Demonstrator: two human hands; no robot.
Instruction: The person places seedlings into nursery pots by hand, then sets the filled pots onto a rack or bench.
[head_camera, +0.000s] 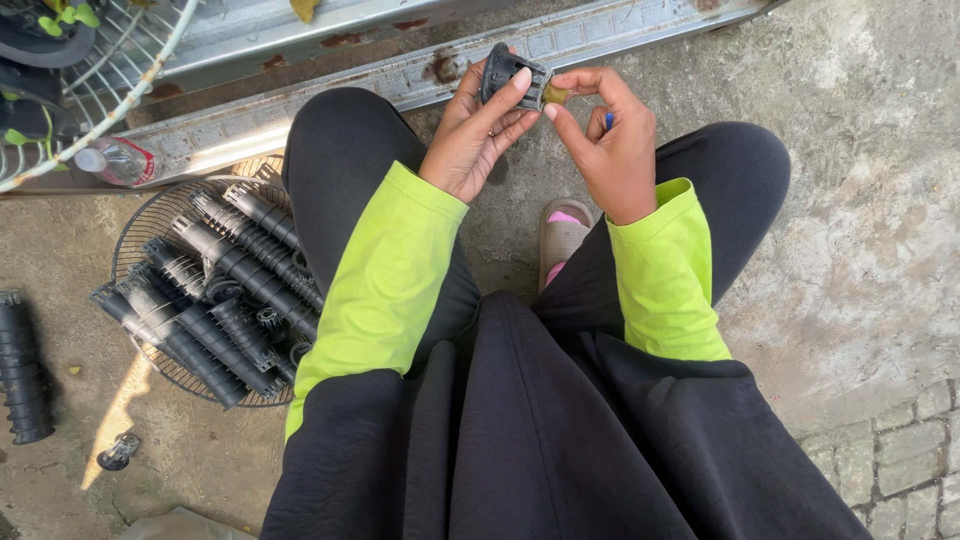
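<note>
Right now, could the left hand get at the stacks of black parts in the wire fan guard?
Probably yes, once freed. The stacks of black parts lie uncovered in the wire fan guard beside the left knee, nothing over them. But the left hand grips a small black part.

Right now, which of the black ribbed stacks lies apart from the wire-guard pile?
The lone black stack at the far left edge, lying on bare concrete; the others rest together on the round wire guard.

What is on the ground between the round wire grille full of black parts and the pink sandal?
In the head view, the person's black-trousered leg with a lime-green sleeve above it lies between the round wire grille and the pink sandal.
</note>
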